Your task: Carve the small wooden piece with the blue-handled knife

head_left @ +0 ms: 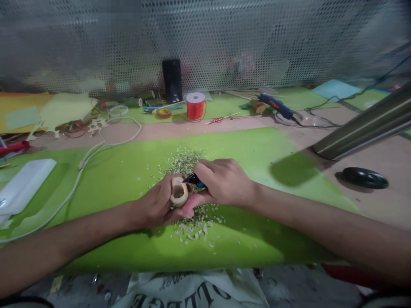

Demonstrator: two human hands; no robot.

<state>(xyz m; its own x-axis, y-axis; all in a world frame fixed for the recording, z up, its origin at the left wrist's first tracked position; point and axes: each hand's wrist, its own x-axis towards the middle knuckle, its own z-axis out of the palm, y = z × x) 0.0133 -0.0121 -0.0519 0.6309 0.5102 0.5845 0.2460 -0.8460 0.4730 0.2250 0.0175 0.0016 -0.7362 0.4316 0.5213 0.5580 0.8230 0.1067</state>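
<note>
My left hand (pixel 157 205) is closed around a short hollow bamboo ring (pixel 179 192), holding it on its side over the green mat (pixel 122 179). My right hand (pixel 221 182) grips a small knife with a blue and black handle (pixel 195 181). Its tip rests against the ring's rim. A pile of pale shavings (pixel 186 164) lies under and behind both hands, with more scattered in front.
A white box (pixel 24 184) and white cable (pixel 80 164) lie at left. At the back stand a red thread spool (pixel 195 105), a tape roll (pixel 164 113), a black speaker (pixel 172 80) and a blue glue gun (pixel 276 106). A metal bar (pixel 362 128) and a black mouse (pixel 365 177) are at right.
</note>
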